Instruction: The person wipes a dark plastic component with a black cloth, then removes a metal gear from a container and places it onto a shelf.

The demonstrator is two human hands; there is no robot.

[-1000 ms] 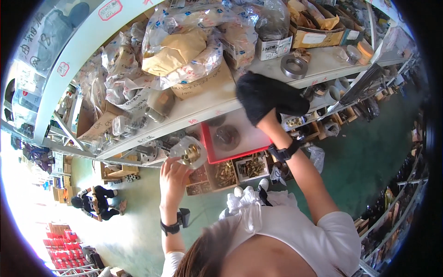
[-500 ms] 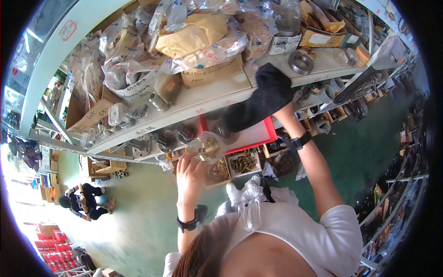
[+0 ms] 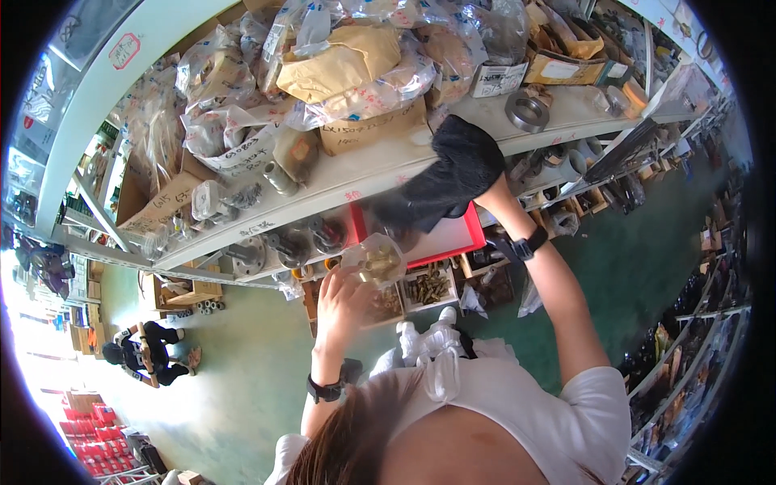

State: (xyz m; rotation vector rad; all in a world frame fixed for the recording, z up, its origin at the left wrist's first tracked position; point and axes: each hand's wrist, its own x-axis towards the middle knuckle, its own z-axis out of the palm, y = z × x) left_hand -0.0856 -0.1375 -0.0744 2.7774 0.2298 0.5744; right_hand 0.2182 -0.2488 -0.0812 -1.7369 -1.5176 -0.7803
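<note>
My right hand [image 3: 493, 196] grips a black cloth [image 3: 465, 158], bunched at the top, its loose end hanging left along the front edge of the shelf [image 3: 323, 187]. Its fingers are mostly covered by the fabric. Lower and to the left, my left hand [image 3: 346, 296] has its fingers curled at the rim of a clear plastic container [image 3: 381, 257] with brass-coloured parts inside. The container is held above several small boxes; one white box [image 3: 428, 286] is full of brass fittings. Beneath the cloth's end lies a red-rimmed tray [image 3: 443, 242].
Plastic-wrapped parts [image 3: 218, 133] and a cardboard box [image 3: 373, 129] crowd the shelf. A metal ring [image 3: 527, 111] sits right of the cloth, near the edge. Flanged metal parts [image 3: 327, 234] stand below. At far left, another person [image 3: 149, 353] is on the green floor [image 3: 250, 364].
The black cloth has shifted slightly left and bunched up in my right hand. My left hand and the clear container have moved a little to the right.
</note>
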